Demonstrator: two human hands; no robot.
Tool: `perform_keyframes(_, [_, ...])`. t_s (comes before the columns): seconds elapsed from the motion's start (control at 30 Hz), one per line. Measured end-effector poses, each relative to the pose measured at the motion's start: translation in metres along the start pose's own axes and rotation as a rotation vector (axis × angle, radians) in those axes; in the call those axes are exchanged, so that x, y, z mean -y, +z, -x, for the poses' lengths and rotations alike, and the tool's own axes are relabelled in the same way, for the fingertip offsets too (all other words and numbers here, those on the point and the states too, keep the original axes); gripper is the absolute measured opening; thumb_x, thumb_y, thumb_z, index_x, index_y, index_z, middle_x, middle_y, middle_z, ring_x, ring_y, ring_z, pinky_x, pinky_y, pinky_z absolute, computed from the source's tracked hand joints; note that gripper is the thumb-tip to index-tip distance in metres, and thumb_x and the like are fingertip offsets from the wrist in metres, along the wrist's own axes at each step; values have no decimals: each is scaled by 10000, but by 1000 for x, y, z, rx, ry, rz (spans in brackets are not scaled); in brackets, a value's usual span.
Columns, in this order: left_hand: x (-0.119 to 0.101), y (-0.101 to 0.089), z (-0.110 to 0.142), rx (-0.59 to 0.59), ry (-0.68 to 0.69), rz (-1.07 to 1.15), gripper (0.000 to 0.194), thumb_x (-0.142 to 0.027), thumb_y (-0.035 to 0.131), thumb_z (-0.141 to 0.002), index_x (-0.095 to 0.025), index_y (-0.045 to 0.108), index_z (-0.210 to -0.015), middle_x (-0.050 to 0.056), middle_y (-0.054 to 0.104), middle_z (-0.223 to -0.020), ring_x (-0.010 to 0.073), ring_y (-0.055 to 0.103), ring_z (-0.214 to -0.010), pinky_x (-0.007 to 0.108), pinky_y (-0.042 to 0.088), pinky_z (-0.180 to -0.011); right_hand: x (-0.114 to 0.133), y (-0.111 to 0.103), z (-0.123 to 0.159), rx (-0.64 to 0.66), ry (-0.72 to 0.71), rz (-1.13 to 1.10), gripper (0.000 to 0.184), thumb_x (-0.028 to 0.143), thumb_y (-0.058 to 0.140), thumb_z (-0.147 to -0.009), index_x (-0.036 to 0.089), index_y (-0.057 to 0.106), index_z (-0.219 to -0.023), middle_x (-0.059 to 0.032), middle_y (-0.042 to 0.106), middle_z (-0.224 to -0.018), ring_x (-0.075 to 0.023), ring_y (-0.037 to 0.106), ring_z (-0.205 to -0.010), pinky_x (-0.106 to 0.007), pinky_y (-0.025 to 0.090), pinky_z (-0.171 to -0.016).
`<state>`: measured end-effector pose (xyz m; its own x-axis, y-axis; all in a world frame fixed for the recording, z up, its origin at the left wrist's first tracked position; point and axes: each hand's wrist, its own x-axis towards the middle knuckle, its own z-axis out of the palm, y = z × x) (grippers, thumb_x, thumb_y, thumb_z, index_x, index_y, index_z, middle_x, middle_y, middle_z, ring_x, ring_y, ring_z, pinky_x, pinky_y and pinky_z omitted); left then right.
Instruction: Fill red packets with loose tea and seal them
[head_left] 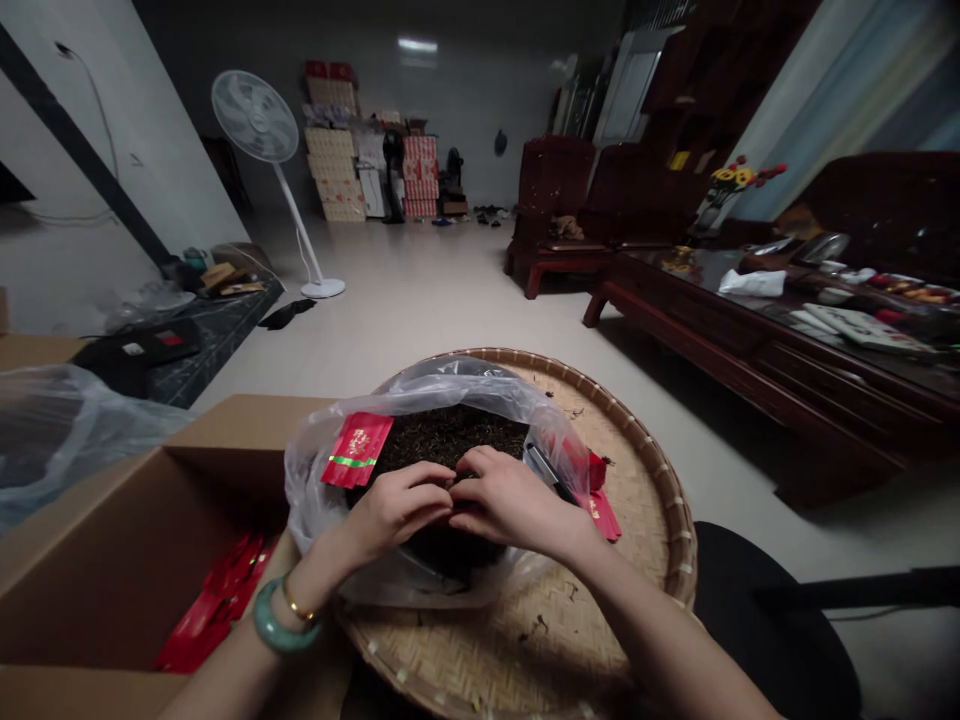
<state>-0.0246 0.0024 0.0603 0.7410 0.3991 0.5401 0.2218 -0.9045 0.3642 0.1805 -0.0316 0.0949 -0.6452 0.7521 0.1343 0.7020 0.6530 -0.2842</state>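
Note:
A clear plastic bag [311, 510] stands wide open, filled with dark, dry tea leaves [450, 430]. Over the leaves my left hand [397, 508] and my right hand [506, 495] meet, fingertips close together. The fingers of both are curled in a pinch; whatever lies between them is hidden. A few red tea packets [358, 450] with a green stripe rest at the bag's left rim. More red packets [602, 512] lie beyond its right side. A dark flat object with a pale edge [551, 472] leans inside the bag's right part.
Beneath the bag is a round woven bamboo tray [675, 520] with scattered leaf bits. At left stands a cardboard box [240, 425] holding red packets [225, 600]. A black round base [772, 620], wooden table [712, 350] and white fan [259, 118] stand around.

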Motion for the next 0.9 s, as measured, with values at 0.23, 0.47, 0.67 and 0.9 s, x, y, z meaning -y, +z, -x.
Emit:
perform_keyframes(0.23, [5,9,2,-127,-107,156,121,-175,546,-856,-177,665,-832,81,678,-956,145,643,-843,238,520,-745,-8,9,0,10,59,-65,206,323,552,-870,188,702,-830,-62,594,-879,-171,546,-842,-263,427,-697])
perform_keyframes(0.47, [8,36,-4,-354,-770,660,350,-273,726,-668,-161,658,-993,54,696,-865,173,643,-779,275,525,-706,-21,11,-6,-213,171,-505,35,153,642,-769,166,661,-743,-6,614,-758,-119,568,-719,-215,416,-658])
perform_keyframes(0.67, [4,52,-15,-463,-949,1061,270,-338,772,-613,-123,647,-720,2,645,-672,101,577,-599,200,463,-594,-30,40,-5,-396,491,-1053,327,263,723,-639,169,598,-926,37,596,-691,-95,515,-574,-204,386,-526])
perform_keyframes(0.9, [2,66,-15,-439,-999,1229,454,-315,811,-579,-137,629,-954,-9,655,-685,92,598,-588,181,458,-574,-35,68,2,-448,658,-1270,378,432,791,-525,147,567,-633,52,544,-504,-59,424,-419,-189,316,-413])
